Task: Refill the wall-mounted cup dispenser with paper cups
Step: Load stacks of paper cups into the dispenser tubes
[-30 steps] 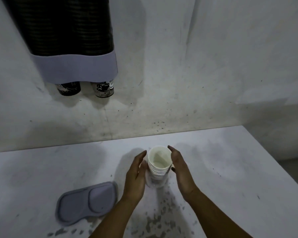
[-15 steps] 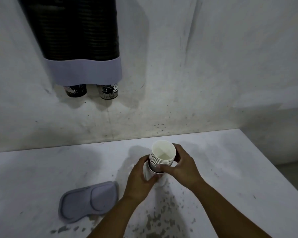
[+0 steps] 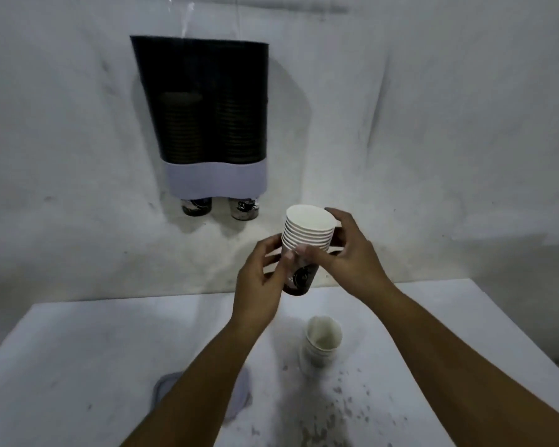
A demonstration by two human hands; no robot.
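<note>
Gripping a nested stack of white-rimmed paper cups (image 3: 305,246) from both sides, left hand (image 3: 261,285) and right hand (image 3: 349,256) hold it closed-fingered, below-right of the dark wall-mounted cup dispenser (image 3: 207,124).

Upper left: cup dispenser (image 3: 207,117) on the wall
Lower centre: second cup stack (image 3: 321,345) standing on table (image 3: 62,366)
Right side: bare wall and tabletop

Held above the table (image 3: 78,350) between both hands — left hand (image 3: 259,285) on the left, right hand (image 3: 349,262) on the right — a stack of cups (image 3: 305,243). Up left on the wall, the dispenser (image 3: 207,124). Below the stack, on the table, a few cups (image 3: 320,346); left of those, a lid (image 3: 239,398) — partly hidden behind the left forearm.
</note>
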